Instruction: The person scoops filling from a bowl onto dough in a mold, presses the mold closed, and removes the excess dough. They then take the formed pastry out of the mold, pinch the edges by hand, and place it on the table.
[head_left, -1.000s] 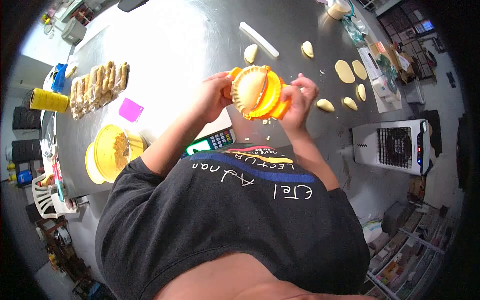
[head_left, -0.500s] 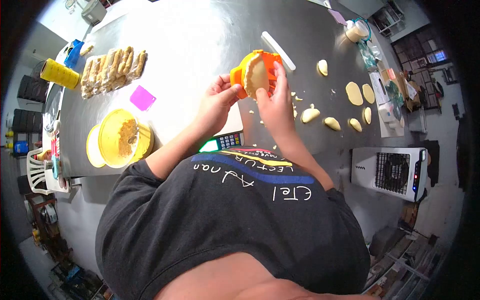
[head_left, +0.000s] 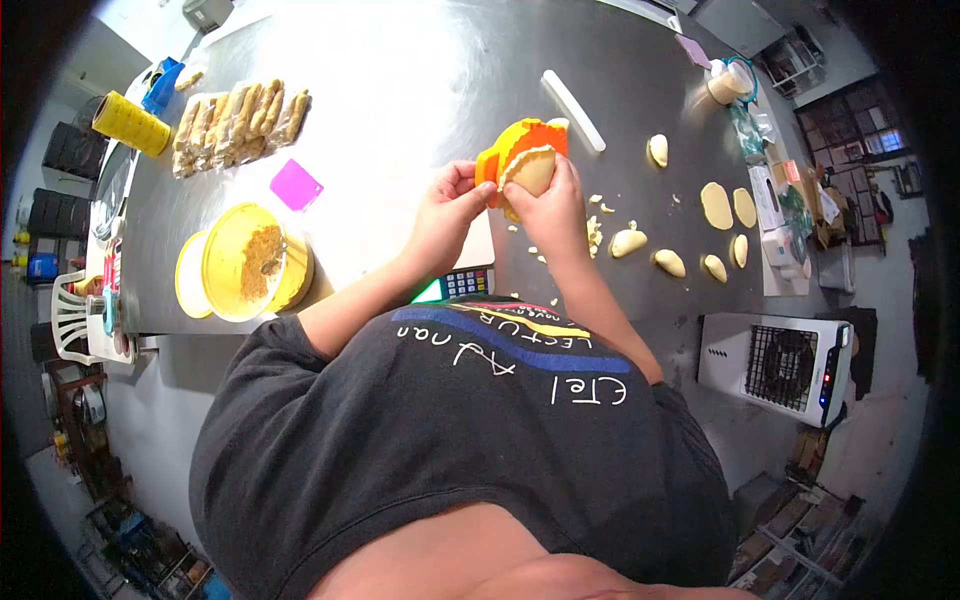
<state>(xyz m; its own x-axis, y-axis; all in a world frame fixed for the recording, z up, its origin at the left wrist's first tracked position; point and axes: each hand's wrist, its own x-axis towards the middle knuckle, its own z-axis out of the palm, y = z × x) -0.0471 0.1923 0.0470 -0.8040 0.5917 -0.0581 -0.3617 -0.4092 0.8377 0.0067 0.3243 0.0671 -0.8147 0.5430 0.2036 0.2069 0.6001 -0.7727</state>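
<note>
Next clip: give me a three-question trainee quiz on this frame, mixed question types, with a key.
1. True or false: the left hand grips the orange press.
2. What does the right hand hold against the press?
A. a folded dough piece
B. the purple scraper
C. the white stick
3. Fill in: the yellow tub with crumbly filling stands on the person's ____ side of the table.

Key
1. True: its fingers close on the press's handle end.
2. A: the pale dough sits at the press's edge under the right fingers.
3. Left: it stands out beyond the left forearm, near the table edge.
</note>
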